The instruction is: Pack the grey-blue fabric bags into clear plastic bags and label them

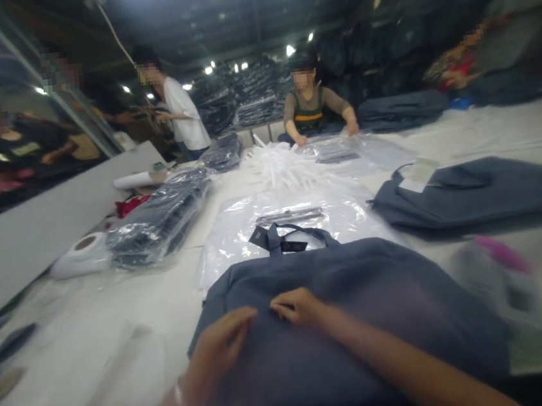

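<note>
A dark blue-grey bag (368, 296) lies flat in front of me, its handle loop (310, 230) and black hang tags (295, 245) at the far edge. Over its upper middle, my left hand (222, 340) has its fingers stretched forward and its thumb apart, holding nothing I can see. Close beside it, my right hand (300, 306) is curled, fingertips drawn toward the thumb near the bag's surface. Whether those fingertips pinch the fabric or something small is unclear. Beyond the handle are clear plastic bags (235, 226), partly under the blue-grey bag.
Another blue-grey bag (483, 190) lies right, with plastic-wrapped bags (157, 221) and a white roll (80, 252) left. White strips (274, 161) are heaped mid-table. A person (313, 105) handles plastic across the table; another person (179, 112) stands behind. A blurred grey-and-pink item (501, 275) sits near right.
</note>
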Demonstrator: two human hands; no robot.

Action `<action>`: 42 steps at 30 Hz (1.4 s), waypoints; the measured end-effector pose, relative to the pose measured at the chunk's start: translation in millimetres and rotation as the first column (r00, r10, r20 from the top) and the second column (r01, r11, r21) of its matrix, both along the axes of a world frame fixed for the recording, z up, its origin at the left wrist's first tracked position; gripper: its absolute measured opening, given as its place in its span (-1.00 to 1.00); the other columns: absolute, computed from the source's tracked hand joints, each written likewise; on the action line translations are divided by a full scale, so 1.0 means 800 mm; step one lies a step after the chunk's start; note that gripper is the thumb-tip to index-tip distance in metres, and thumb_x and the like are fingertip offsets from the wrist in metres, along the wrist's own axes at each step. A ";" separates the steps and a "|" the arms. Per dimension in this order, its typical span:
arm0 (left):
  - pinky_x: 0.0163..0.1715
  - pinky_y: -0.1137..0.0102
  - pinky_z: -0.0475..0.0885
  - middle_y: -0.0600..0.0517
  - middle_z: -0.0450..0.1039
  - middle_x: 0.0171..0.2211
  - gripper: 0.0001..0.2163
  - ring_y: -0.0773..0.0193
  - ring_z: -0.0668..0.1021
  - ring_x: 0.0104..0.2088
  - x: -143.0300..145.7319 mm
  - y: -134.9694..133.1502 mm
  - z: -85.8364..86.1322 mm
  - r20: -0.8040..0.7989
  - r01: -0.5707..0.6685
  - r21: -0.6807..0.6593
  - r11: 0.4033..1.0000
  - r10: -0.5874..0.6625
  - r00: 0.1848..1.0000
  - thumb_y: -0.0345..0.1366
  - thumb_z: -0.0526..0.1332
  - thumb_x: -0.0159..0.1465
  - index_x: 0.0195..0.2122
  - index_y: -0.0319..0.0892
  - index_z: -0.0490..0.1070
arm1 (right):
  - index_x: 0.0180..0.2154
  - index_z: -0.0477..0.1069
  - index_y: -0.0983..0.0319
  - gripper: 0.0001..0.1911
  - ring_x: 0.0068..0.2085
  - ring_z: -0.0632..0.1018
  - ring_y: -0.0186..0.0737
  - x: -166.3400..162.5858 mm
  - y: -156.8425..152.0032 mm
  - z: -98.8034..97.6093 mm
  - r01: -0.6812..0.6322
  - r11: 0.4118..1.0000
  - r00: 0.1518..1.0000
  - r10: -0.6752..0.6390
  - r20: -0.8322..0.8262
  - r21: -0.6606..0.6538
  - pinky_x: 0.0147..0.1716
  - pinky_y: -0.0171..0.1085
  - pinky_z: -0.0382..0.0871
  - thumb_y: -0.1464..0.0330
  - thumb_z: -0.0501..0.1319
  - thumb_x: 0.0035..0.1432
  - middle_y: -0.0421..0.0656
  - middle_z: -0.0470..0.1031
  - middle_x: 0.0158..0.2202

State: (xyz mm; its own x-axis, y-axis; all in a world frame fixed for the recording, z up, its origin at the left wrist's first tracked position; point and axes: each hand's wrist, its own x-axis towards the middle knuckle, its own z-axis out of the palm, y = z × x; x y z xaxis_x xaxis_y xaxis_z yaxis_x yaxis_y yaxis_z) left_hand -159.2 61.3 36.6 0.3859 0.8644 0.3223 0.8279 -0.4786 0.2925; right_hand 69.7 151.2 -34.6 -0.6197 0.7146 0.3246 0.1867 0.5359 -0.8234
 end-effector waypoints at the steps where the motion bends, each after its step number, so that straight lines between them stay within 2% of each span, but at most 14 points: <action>1: -0.01 0.37 0.53 0.04 0.59 -0.04 -0.70 0.26 0.62 -0.05 -0.003 0.031 0.008 0.021 -0.062 0.048 0.997 0.061 0.998 -0.39 0.04 0.35 0.01 -0.05 0.48 | -0.18 0.59 0.18 -0.67 -0.29 0.62 -0.19 0.001 -0.004 -0.012 -0.002 1.000 1.000 0.002 -0.011 -0.002 -0.20 -0.29 0.41 0.22 0.08 0.32 -0.13 0.64 -0.31; 3: 0.07 0.28 0.49 -0.03 0.52 0.07 -0.65 0.22 0.56 0.05 -0.004 0.099 0.017 -0.029 -0.114 0.113 0.987 0.118 0.993 -0.44 0.01 0.35 0.09 -0.11 0.43 | -0.16 0.58 0.16 -0.68 -0.28 0.62 -0.19 0.006 -0.011 -0.023 0.010 1.000 0.999 -0.011 -0.039 -0.026 -0.17 -0.27 0.41 0.22 0.07 0.33 -0.15 0.63 -0.30; 7: 0.25 0.03 0.26 -0.08 0.28 0.28 -0.46 0.08 0.24 0.33 0.008 0.218 0.006 -0.334 0.020 0.069 0.997 0.005 0.942 -0.63 0.00 0.23 0.22 -0.14 0.30 | -0.11 0.57 0.11 -0.71 -0.23 0.62 -0.14 0.017 0.001 -0.024 0.150 0.989 0.982 -0.149 -0.119 -0.005 -0.11 -0.19 0.44 0.25 0.09 0.32 -0.13 0.63 -0.26; 10: 0.25 -0.11 0.18 -0.14 0.24 0.30 -0.46 -0.04 0.20 0.34 0.022 0.269 -0.012 -0.444 0.046 -0.030 0.998 -0.055 0.895 -0.60 0.12 0.17 0.18 -0.16 0.34 | 0.00 0.52 0.10 -0.68 -0.04 0.57 -0.04 0.022 0.036 -0.020 0.354 0.933 0.932 -0.348 -0.100 0.056 0.04 -0.07 0.39 0.28 0.07 0.32 -0.06 0.59 -0.06; 12: 0.27 -0.08 0.15 -0.14 0.26 0.29 -0.48 -0.03 0.22 0.33 0.027 0.282 -0.021 -0.434 0.074 -0.063 0.995 -0.094 0.896 -0.58 0.16 0.14 0.15 -0.17 0.37 | 0.08 0.46 0.17 -0.62 0.04 0.52 0.02 0.023 0.065 -0.012 0.471 0.878 0.881 -0.473 0.000 0.084 0.11 -0.01 0.32 0.26 0.05 0.31 0.01 0.53 0.03; 15: 0.28 0.02 0.17 -0.09 0.34 0.23 -0.49 0.08 0.29 0.30 0.028 0.284 -0.031 -0.360 0.100 -0.030 0.995 -0.104 0.927 -0.58 0.13 0.15 0.12 -0.13 0.41 | 0.18 0.34 0.29 -0.48 0.08 0.49 0.11 0.019 0.104 0.008 0.529 0.846 0.817 -0.530 0.229 0.069 0.09 0.03 0.31 0.16 0.07 0.29 0.13 0.48 0.08; 20: 0.29 -0.02 0.16 -0.07 0.48 0.11 -0.62 0.08 0.44 0.18 0.023 0.268 -0.028 -0.326 0.095 0.121 0.988 -0.050 0.944 -0.52 0.11 0.25 0.05 -0.10 0.48 | 0.25 0.21 0.26 -0.25 0.04 0.53 0.20 -0.006 0.144 0.036 0.477 0.872 0.818 -0.397 0.416 -0.107 0.02 0.05 0.32 -0.08 0.09 0.21 0.15 0.52 0.02; 25: 0.27 0.03 0.22 -0.02 0.56 0.02 -0.68 0.17 0.54 0.07 0.009 0.240 -0.013 -0.303 0.100 0.256 0.961 -0.019 0.953 -0.48 0.05 0.35 -0.01 -0.08 0.51 | 0.31 0.10 0.21 -0.11 0.11 0.50 0.09 -0.029 0.165 0.019 0.373 0.862 0.928 -0.342 0.149 -0.344 0.09 -0.01 0.33 0.05 0.33 0.04 0.10 0.44 0.14; 30: 0.22 0.16 0.33 0.02 0.58 -0.02 -0.73 0.25 0.56 0.04 -0.006 0.211 -0.007 -0.262 0.187 0.279 0.942 -0.113 0.959 -0.44 0.09 0.37 -0.02 -0.05 0.50 | 0.30 0.10 0.21 -0.10 -0.03 0.58 -0.09 -0.032 0.170 0.011 0.230 0.806 0.931 -0.345 -0.117 -0.546 0.08 -0.05 0.37 0.28 0.37 -0.05 -0.02 0.56 -0.02; 33: 0.14 0.22 0.42 0.02 0.60 -0.05 -0.71 0.24 0.56 0.01 -0.007 0.198 -0.001 -0.187 0.271 0.207 0.940 -0.234 0.954 -0.48 0.10 0.30 -0.05 -0.08 0.51 | 0.23 0.22 0.17 -0.18 -0.15 0.60 -0.14 -0.028 0.165 0.020 0.143 0.767 0.899 -0.365 -0.242 -0.625 0.01 -0.09 0.40 0.33 0.38 -0.10 -0.17 0.60 -0.21; 35: 0.14 0.21 0.41 0.00 0.59 -0.07 -0.72 0.22 0.57 -0.01 -0.005 0.195 0.007 -0.022 0.252 0.134 0.958 -0.251 0.968 -0.47 0.11 0.25 -0.10 -0.12 0.52 | 0.17 0.31 0.17 -0.26 -0.21 0.60 -0.17 -0.026 0.161 0.025 0.087 0.728 0.864 -0.395 -0.311 -0.681 -0.06 -0.13 0.43 0.30 0.39 -0.10 -0.23 0.59 -0.30; 37: 0.16 0.19 0.39 -0.06 0.55 -0.01 -0.75 0.19 0.55 0.04 -0.001 0.197 0.015 0.210 0.138 0.038 0.990 -0.143 0.967 -0.41 0.10 0.26 -0.12 -0.15 0.53 | 0.09 0.39 0.17 -0.35 -0.21 0.59 -0.17 -0.026 0.157 0.024 0.042 0.698 0.831 -0.422 -0.363 -0.715 -0.09 -0.17 0.42 0.26 0.40 -0.09 -0.22 0.59 -0.30; 39: 0.15 0.18 0.39 -0.11 0.47 0.11 -0.73 0.14 0.48 0.13 0.004 0.205 0.021 0.371 -0.027 -0.079 0.996 0.055 0.927 -0.30 0.05 0.33 -0.11 -0.17 0.53 | 0.01 0.45 0.18 -0.43 -0.16 0.58 -0.16 -0.026 0.152 0.018 0.029 0.694 0.804 -0.444 -0.396 -0.720 -0.07 -0.20 0.40 0.23 0.42 -0.10 -0.19 0.60 -0.25; 42: 0.11 0.16 0.41 -0.13 0.35 0.22 -0.62 0.06 0.47 0.16 0.011 0.225 0.024 0.318 -0.183 -0.273 0.945 0.268 0.909 -0.11 0.11 0.32 0.09 -0.15 0.44 | -0.10 0.48 0.19 -0.53 -0.19 0.56 -0.18 -0.024 0.146 0.003 0.021 0.707 0.754 -0.476 -0.452 -0.707 -0.13 -0.24 0.40 0.20 0.43 -0.08 -0.18 0.58 -0.23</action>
